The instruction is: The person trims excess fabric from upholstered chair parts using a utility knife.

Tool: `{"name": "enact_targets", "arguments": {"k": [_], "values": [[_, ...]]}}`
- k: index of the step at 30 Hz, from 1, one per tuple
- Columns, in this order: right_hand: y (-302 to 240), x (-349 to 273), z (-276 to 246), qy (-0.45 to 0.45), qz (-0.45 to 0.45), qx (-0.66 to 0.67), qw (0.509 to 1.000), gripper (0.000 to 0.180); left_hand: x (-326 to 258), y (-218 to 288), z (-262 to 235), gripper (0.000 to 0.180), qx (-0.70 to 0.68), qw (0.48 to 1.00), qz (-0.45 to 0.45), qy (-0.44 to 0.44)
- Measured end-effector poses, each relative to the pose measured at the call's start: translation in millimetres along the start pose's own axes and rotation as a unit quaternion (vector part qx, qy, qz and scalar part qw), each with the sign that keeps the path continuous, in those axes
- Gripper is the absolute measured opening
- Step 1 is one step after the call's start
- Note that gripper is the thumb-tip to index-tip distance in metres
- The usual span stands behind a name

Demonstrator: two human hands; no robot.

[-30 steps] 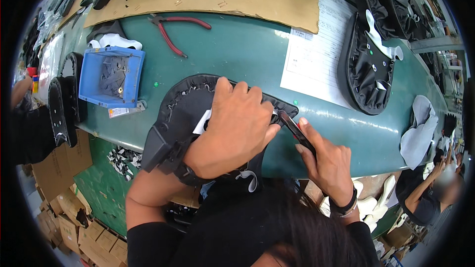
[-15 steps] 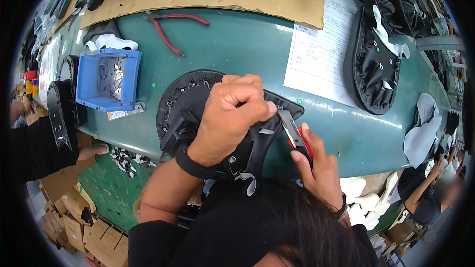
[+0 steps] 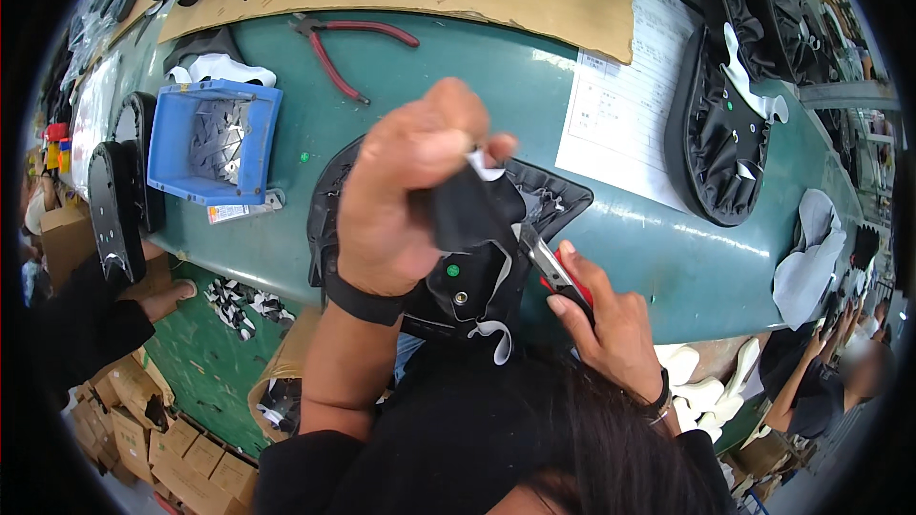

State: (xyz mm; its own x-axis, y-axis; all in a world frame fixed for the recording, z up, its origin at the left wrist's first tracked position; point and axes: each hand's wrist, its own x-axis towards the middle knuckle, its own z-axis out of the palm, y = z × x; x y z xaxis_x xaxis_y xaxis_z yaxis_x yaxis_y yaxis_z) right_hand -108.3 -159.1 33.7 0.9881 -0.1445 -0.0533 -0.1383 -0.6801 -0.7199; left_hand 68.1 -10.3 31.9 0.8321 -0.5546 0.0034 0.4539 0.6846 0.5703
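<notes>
The fingers of the left hand (image 3: 401,191) pinch a black flap (image 3: 468,208), apparently fabric. Those of the right hand (image 3: 615,326) grip a utility knife (image 3: 551,263).

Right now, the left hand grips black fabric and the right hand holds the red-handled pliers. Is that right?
Not quite: the right hand holds a box cutter. The head view shows the pliers lying on the table. The left hand does grip black fabric.

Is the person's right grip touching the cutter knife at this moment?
Touching. The head view shows the right grip holding the cutter knife by its handle, thumb and forefinger on opposite sides.
</notes>
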Motion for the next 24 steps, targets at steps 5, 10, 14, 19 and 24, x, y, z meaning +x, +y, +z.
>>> {"name": "enact_targets", "arguments": {"k": [5,10,14,19,24], "values": [[8.2,13.0,-10.6,-0.023,0.019,-0.038,0.999,0.049,-2.7,25.3,12.0,0.020,0.641,0.761,0.062,-0.075],[4.8,19.9,-18.1,-0.091,0.083,-0.003,0.992,0.046,-28.2,-7.2,10.0,0.031,0.850,0.496,0.077,-0.158],[11.0,20.9,-4.5,-0.030,0.026,0.029,0.999,0.047,-24.5,-14.4,-4.6,0.027,0.759,0.633,0.097,-0.120],[7.9,13.1,-21.3,-0.190,0.008,0.015,0.982,0.051,-15.6,-3.0,-11.7,0.027,0.561,0.824,0.013,-0.077],[-5.7,-8.7,-48.7,-0.286,-0.011,-0.115,0.951,0.050,-18.3,4.4,-10.1,0.029,0.375,0.925,0.061,0.029]]}}
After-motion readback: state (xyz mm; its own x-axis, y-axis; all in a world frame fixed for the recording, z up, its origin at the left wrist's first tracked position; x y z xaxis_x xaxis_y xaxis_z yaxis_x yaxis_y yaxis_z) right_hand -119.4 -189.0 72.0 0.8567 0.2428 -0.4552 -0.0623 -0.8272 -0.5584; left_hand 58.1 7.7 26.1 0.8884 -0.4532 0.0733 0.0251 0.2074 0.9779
